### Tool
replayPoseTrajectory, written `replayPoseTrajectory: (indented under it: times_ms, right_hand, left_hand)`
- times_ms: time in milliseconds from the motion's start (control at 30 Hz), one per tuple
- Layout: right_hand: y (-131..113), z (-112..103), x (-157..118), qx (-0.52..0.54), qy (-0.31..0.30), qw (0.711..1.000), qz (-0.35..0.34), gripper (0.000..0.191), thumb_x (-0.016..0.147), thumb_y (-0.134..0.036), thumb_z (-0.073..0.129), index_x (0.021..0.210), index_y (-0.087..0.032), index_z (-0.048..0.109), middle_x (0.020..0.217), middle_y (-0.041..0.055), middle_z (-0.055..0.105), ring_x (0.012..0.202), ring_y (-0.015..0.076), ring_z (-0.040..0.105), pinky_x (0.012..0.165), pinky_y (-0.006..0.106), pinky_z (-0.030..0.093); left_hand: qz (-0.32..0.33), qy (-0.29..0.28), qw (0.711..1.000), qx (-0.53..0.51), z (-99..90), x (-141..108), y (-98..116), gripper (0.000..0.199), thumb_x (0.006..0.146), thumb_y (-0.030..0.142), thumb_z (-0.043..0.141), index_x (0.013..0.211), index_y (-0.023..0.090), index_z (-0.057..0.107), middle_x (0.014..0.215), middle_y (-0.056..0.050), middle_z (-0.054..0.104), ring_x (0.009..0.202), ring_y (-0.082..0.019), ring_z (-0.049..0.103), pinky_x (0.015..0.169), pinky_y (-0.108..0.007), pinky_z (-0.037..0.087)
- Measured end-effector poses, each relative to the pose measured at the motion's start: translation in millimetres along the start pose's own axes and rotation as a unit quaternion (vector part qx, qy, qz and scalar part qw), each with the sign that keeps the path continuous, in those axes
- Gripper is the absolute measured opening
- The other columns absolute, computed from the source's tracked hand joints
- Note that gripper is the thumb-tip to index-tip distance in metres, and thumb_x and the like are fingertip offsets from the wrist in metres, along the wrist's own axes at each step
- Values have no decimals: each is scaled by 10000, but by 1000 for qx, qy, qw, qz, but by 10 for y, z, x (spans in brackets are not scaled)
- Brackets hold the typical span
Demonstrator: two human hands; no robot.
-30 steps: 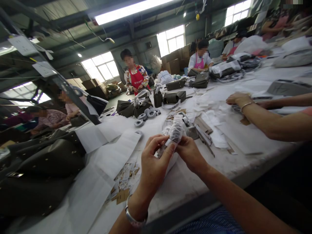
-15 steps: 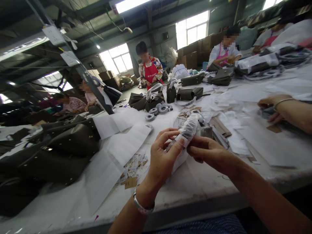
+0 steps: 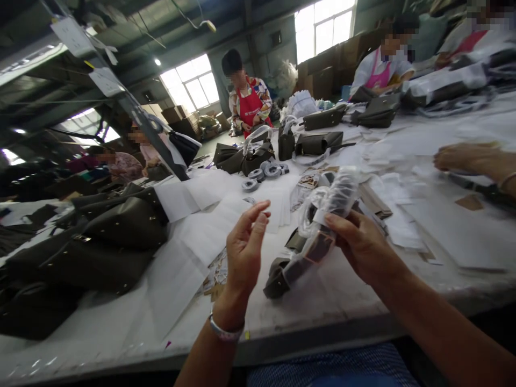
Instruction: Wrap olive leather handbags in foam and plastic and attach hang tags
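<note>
My right hand (image 3: pixel 358 239) grips a dark strap bundle (image 3: pixel 316 244) whose upper part is wrapped in clear and white film. The bundle's dark lower end rests on the white table (image 3: pixel 322 312) near its front edge. To the left of it, my left hand (image 3: pixel 245 244) is raised with nothing in it, its thumb and fingers apart. White sheets (image 3: pixel 177 263) lie beyond and to the left of my left hand. Small tags (image 3: pixel 217 274) are partly hidden behind its wrist.
Dark bags (image 3: pixel 108 242) are piled at the left beside a slanted metal post (image 3: pixel 151 134). More bags (image 3: pixel 318 142) and grey rolls (image 3: pixel 258 174) stand farther back. Another person's hand (image 3: pixel 463 158) is at the right; a person in a red apron (image 3: pixel 252 107) stands behind.
My left hand has let go of the wrapped bundle and moved left. In my right hand the bundle has shifted right, and its dark lower part now shows.
</note>
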State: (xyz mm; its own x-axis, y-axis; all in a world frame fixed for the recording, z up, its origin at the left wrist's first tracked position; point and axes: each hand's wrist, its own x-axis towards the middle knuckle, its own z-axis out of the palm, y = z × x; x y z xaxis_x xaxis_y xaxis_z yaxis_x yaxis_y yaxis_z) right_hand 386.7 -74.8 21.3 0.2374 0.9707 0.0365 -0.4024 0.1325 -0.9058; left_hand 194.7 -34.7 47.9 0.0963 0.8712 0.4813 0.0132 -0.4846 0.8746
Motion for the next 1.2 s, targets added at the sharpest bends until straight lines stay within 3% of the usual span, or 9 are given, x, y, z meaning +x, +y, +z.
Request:
replayPoseTrajectory:
  times_ms: [100, 200, 300, 500, 667, 800, 933, 1033, 1200]
  right_hand:
    - [119, -152, 53, -19, 8, 999, 24, 324, 748, -513, 782, 831, -206, 718, 685, -2, 611, 618, 135, 558, 581, 246, 502]
    - [236, -340, 30, -48, -35, 996, 60, 403, 788, -602, 713, 789, -200, 706, 685, 8, 601, 624, 128, 545, 600, 244, 513]
    - [302, -522, -38, -171, -10, 983, 64, 516, 791, -702, 632, 892, -212, 756, 761, 53, 667, 673, 166, 591, 649, 292, 540]
    - [359, -680, -181, -448, 20, 893, 24, 584, 713, -798, 557, 878, -294, 803, 659, 39, 686, 704, 244, 684, 631, 325, 535]
    - [385, -594, -310, -461, -49, 886, 27, 549, 742, -747, 554, 886, -282, 807, 665, 37, 719, 616, 214, 691, 580, 285, 565]
    - [361, -497, -408, -425, -105, 899, -7, 425, 795, -639, 604, 876, -275, 807, 725, 46, 751, 597, 202, 690, 541, 251, 566]
    - [319, -343, -470, -366, -184, 911, -49, 260, 806, -503, 685, 854, -277, 804, 805, 51, 768, 565, 189, 681, 526, 235, 571]
    - [279, -193, -478, -325, -227, 915, -73, 206, 834, -438, 680, 819, -274, 803, 784, 52, 762, 557, 187, 676, 511, 232, 570]
    - [220, -1, -438, -288, -229, 924, -102, 202, 851, -430, 674, 862, -272, 800, 773, 42, 756, 567, 172, 674, 514, 215, 562]
  left_hand:
    - [-29, 66, 995, 61, -495, 90, -277, 323, 919, 378, 613, 1200, 225, 660, 1153, -64, 709, 1000, -183, 672, 941, -332, 525]
    - [-116, 27, 973, 198, -980, 24, -648, 378, 916, 428, 575, 1215, 204, 633, 1087, -68, 728, 953, -184, 687, 884, -327, 543]
    - [-158, -18, 952, 260, -1285, -176, -998, 261, 840, 392, 654, 993, 194, 729, 926, -60, 750, 827, -200, 693, 795, -330, 550]
    - [-184, -43, 917, 351, -1387, -394, -1412, 105, 759, 302, 721, 841, 247, 757, 861, -16, 697, 749, -171, 628, 788, -310, 495]
    - [-203, 2, 910, 361, -1308, -234, -1565, 193, 723, 340, 766, 840, 190, 730, 729, 2, 611, 703, -171, 566, 790, -352, 473]
    - [-206, 3, 935, 290, -1335, 7, -1391, 224, 688, 375, 783, 721, 172, 695, 747, -16, 647, 743, -166, 591, 802, -337, 490]
    - [-191, 23, 966, 175, -1481, 278, -986, 358, 782, 508, 679, 884, 165, 687, 917, -51, 701, 862, -172, 645, 838, -315, 522]
    - [-178, 43, 976, 117, -1550, 431, -693, 378, 732, 497, 744, 830, 141, 665, 853, -55, 709, 797, -166, 665, 814, -318, 545]
    - [-98, 105, 989, 39, -1526, 656, -247, 367, 767, 486, 730, 918, 174, 610, 927, -47, 739, 856, -165, 709, 884, -346, 549]
